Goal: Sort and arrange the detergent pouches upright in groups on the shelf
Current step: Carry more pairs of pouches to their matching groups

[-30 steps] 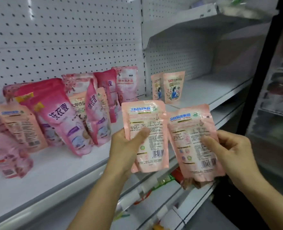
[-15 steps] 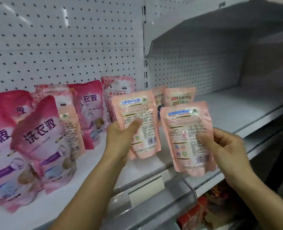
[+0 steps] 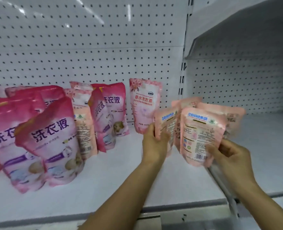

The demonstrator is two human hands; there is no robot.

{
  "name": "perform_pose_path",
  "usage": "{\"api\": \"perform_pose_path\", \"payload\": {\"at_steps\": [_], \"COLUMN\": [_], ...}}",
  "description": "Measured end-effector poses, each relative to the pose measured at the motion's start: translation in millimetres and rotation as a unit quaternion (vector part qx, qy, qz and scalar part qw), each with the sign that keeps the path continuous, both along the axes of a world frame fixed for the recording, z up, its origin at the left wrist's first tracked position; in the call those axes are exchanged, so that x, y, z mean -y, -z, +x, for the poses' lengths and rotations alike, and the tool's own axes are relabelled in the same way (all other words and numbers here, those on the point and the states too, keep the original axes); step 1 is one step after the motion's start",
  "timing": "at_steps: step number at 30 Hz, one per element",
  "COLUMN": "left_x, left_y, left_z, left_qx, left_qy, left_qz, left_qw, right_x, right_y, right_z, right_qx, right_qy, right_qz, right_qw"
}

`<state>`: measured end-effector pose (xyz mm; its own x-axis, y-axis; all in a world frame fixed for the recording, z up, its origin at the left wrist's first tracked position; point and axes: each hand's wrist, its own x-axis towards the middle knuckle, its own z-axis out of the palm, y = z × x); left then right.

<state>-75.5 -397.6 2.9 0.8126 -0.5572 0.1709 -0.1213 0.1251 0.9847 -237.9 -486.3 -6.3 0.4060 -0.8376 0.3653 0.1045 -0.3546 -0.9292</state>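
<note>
Well to the left of the left hand (image 3: 154, 143), larger pink pouches (image 3: 54, 138) are being kept standing on the shelf (image 3: 120, 180), while the left grip is being closed around the lower edge of a pale pink pouch (image 3: 166, 125). Just to its right, a second pale pouch (image 3: 199, 135) is being pinched at its lower corner by the right hand (image 3: 227, 155), with two matching pouches (image 3: 220, 113) standing behind. The pouches are judged soft, liquid-filled and slippery, so they are best held low, near the gusset.

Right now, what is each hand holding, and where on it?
Left hand grips a pale pink pouch by its lower left edge. Right hand pinches another pale pink pouch at its lower right corner.
</note>
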Motion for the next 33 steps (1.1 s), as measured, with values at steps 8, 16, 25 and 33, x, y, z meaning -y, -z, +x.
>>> {"api": "perform_pose_path", "payload": {"at_steps": [8,16,25,33], "left_x": [-70.6,-171.4,-232.3,-241.9], "left_y": [-6.9,0.9,-3.7,-5.8], "left_z": [-12.8,14.5,84.5,96.3], "left_qx": [0.153,0.246,0.109,0.100], "left_qy": [-0.087,-0.427,-0.320,-0.301], "left_qz": [0.043,-0.069,-0.029,-0.068], "left_qw": [0.983,0.868,0.941,0.946], "right_x": [-7.1,-91.4,-99.9,-92.0], "right_y": [-15.1,-64.1,-128.6,-163.2], "right_z": [-7.5,53.0,231.5,213.9], "right_qx": [0.063,0.084,-0.226,-0.300], "right_qy": [0.051,-0.080,-0.126,-0.172], "right_qz": [-0.125,-0.404,-0.560,-0.600], "right_qw": [0.989,0.908,0.787,0.721]}}
